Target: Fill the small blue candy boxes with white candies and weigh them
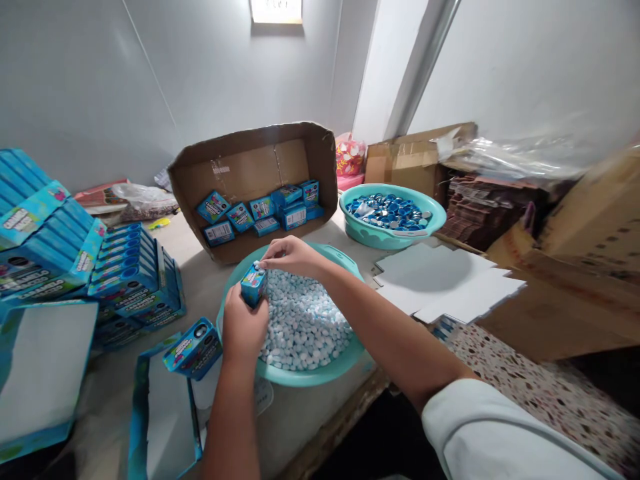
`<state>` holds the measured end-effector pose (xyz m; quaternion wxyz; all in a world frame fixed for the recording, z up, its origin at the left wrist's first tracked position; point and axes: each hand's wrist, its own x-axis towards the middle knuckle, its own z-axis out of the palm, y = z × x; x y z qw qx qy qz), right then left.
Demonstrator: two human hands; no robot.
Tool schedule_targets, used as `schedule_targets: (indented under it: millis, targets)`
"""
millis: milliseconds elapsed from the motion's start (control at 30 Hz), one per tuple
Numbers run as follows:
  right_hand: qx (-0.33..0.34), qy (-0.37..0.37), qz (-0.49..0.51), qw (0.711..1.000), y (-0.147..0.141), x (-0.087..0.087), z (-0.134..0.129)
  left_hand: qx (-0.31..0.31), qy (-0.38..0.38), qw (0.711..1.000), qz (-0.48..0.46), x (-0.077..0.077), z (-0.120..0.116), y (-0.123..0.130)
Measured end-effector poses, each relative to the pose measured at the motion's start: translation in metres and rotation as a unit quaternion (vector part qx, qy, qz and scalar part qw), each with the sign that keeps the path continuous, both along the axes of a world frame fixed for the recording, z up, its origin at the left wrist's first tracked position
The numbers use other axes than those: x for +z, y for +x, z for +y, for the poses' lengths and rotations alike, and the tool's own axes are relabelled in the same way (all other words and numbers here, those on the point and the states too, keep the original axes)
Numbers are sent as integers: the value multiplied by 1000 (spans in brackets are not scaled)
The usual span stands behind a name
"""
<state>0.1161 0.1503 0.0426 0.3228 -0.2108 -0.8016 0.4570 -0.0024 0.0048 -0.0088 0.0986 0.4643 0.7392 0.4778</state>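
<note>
Our left hand (245, 321) curls in a grip; our right arm (387, 327) slants inward, the right hand (296, 257) bent close by.

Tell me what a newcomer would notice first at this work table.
Probably the big teal basin of pale pieces at the center, with the left hand holding a small blue box over its left side. Behind it, a brown carton holds blue boxes; a second teal basin sits farther right.
</note>
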Motion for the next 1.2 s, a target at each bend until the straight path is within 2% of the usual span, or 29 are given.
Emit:
schedule_targets:
  millis: [233,567,833,900,967,1100,1200]
  targets:
    - [11,-67,-21,997,-3,-1,0,-12,11,1000,14,3,0,0]
    - [35,-13,27,999,-1,-3,7,-32,10,999,21,-2,5,-8]
    - [37,114,58,991,-6,-3,7,-39,6,998,46,2,5,-11]
    - [40,122,51,990,-8,-6,9,-41,7,998,52,2,5,-11]
    - [45,78,23,996,-9,-8,10,-42,6,998,54,2,6,-12]
    - [39,-87,0,995,-7,-7,8,-43,1,998,44,-1,5,-11]
    - [43,-128,11,991,-4,-6,3,-35,0,999,34,0,3,-8]
